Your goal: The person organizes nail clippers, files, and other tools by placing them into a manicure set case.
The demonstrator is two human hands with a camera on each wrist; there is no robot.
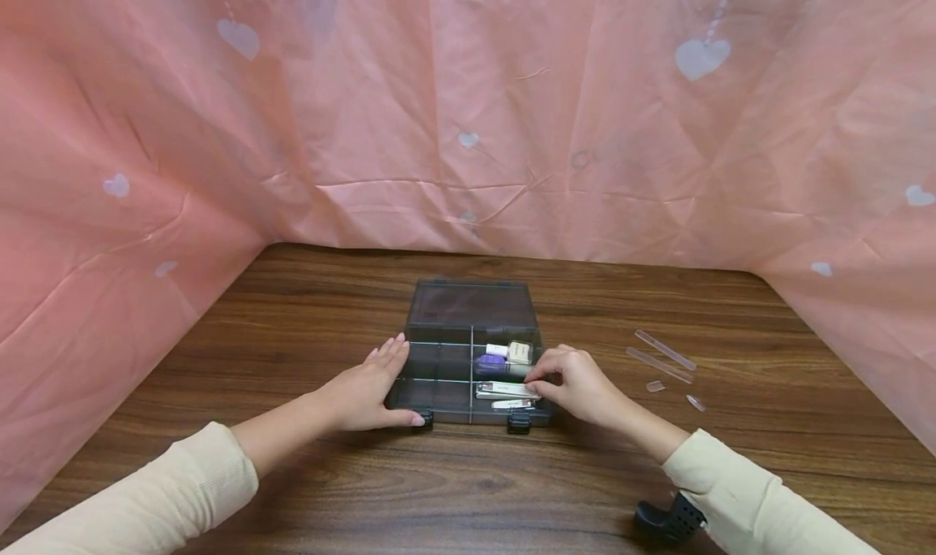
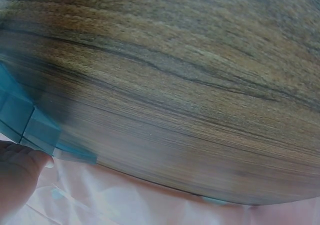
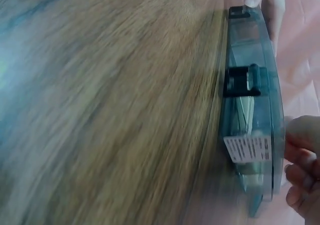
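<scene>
A dark see-through divided box (image 1: 439, 405) stands with its lid (image 1: 474, 303) laid back. My left hand (image 1: 369, 384) rests along its left side, fingers extended and thumb by the front latch. At the right compartments, my right hand (image 1: 578, 383) pinches the right end of a silver nail clipper (image 1: 500, 390) between thumb and fingers. A smaller nail clipper (image 1: 510, 405) lies in front of it in the same compartment. Behind are small bottles, one cream (image 1: 520, 353) and one purple (image 1: 491, 365). In the right wrist view, my right fingers (image 3: 300, 160) are curled at the box's rim.
Right of the box lie two clear flat strips (image 1: 665, 350) and two small clear pieces, one of them pointed (image 1: 695, 402). Black latches (image 1: 519, 422) stick out at the box front. A pink curtain (image 1: 512, 116) with hearts surrounds the wooden table (image 1: 329, 490).
</scene>
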